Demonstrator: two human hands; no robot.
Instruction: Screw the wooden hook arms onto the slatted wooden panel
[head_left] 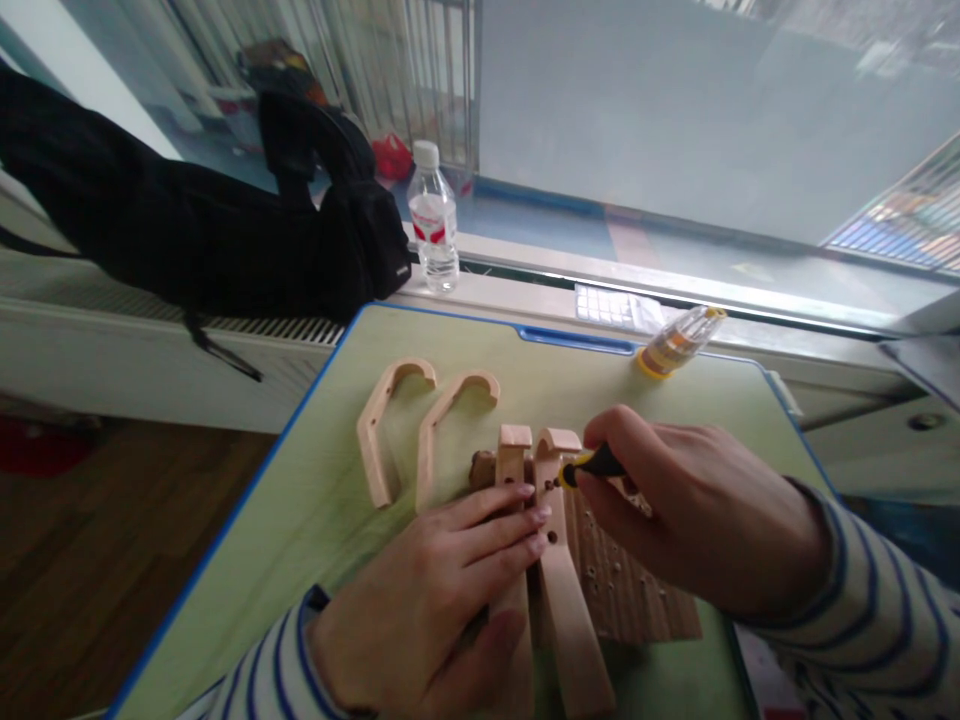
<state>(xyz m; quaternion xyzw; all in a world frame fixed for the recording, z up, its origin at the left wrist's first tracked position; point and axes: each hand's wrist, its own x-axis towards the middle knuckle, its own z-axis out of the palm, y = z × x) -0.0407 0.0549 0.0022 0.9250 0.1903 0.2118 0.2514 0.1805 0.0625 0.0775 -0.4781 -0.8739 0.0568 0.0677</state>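
My right hand [697, 500] is closed around the black and yellow handle of a small screwdriver [596, 465]. Its tip meets a dark screw [550, 485] in a pale wooden hook-shaped piece [566, 600]. Fingers stretched out, my left hand [450, 580] lies flat across a similar wooden hook-shaped piece [514, 455], its fingertips reaching the edge of the one at the screwdriver. Beneath them is a brown wood-grain board [645, 600] dotted with small holes or screws. Two more hook-shaped pieces, a left one [371, 440] and a right one [431, 440], lie farther left.
The light green table [315, 520] has a blue rim. A clear container with a yellow base [675, 345] stands at its far right edge. Behind, on the sill, are a water bottle [433, 220], a black bag [247, 220] and a white blister-like sheet [611, 305].
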